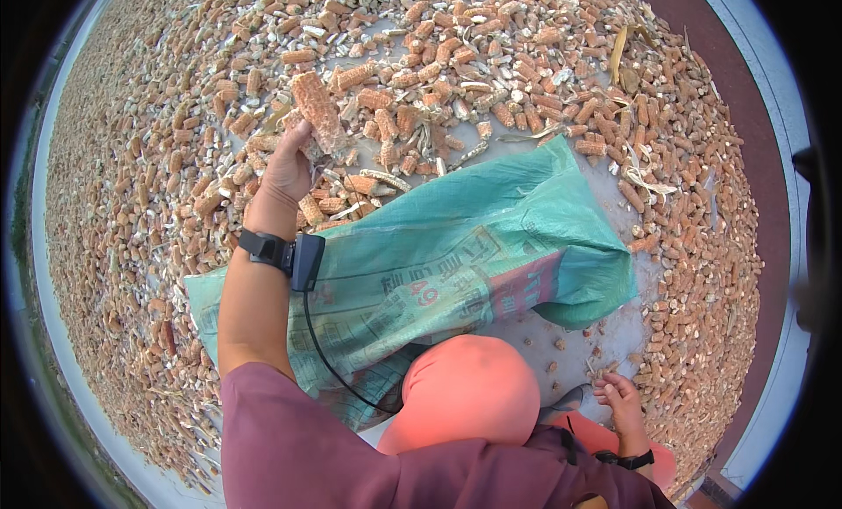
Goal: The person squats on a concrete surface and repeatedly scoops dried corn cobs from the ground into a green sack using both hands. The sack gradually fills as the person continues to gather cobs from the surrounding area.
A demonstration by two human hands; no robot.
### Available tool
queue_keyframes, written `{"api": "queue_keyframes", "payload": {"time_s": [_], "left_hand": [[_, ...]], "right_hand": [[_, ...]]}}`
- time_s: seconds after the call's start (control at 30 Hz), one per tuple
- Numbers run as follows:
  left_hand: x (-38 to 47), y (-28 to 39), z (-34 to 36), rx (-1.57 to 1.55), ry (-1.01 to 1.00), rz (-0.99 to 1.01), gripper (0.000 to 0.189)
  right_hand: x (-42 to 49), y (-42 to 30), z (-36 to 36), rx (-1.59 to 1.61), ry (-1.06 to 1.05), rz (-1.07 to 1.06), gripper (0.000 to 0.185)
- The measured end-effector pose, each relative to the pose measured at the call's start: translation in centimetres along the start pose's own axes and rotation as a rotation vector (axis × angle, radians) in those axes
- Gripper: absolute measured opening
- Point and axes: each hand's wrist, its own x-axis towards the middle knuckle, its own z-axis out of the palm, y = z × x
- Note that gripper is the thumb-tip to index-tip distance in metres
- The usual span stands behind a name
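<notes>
Shelled corn cobs (375, 99) lie thickly over the ground. My left hand (289, 163) reaches forward past a green woven plastic sack (421, 259) and grips a long corn cob (317, 107) by its side, with another cob partly hidden by the fingers. The sack lies flat and creased before my knees and bears writing. Low at the right, my right hand (616, 392) hangs over the edge of the cobs, its fingers loosely curled; no object shows in it, though small debris is just beyond the fingertips.
Cobs spread far on both sides, with dry husks (648, 173) among them at the right. Small bits of cob lie on the grey ground (572, 351) beside the sack. A dark red strip (756, 140) and a pale curb (792, 180) run along the right rim.
</notes>
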Motion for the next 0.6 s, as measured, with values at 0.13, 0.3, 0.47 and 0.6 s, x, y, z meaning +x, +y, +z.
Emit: {"api": "queue_keyframes", "payload": {"time_s": [0.13, 0.3, 0.47, 0.6], "left_hand": [[-3.1, 1.5, 3.7, -0.233, -0.224, 0.136, 0.075], [-4.9, -0.5, 6.5, -0.119, 0.022, 0.14, 0.044], [-7.7, -1.5, 7.4, -0.24, 0.095, 0.105, 0.03], [-10.5, -1.1, 8.1, -0.317, 0.126, 0.147, 0.042]], "right_hand": [[0.5, 0.1, 0.3, 0.011, -0.057, -0.069, 0.028], [-0.1, 0.5, -0.4, 0.033, -0.062, -0.14, 0.029], [-3.2, 0.0, -1.2, 0.08, -0.018, -0.187, 0.029], [-4.3, -2.8, -3.2, 0.132, -0.028, -0.343, 0.029]]}}
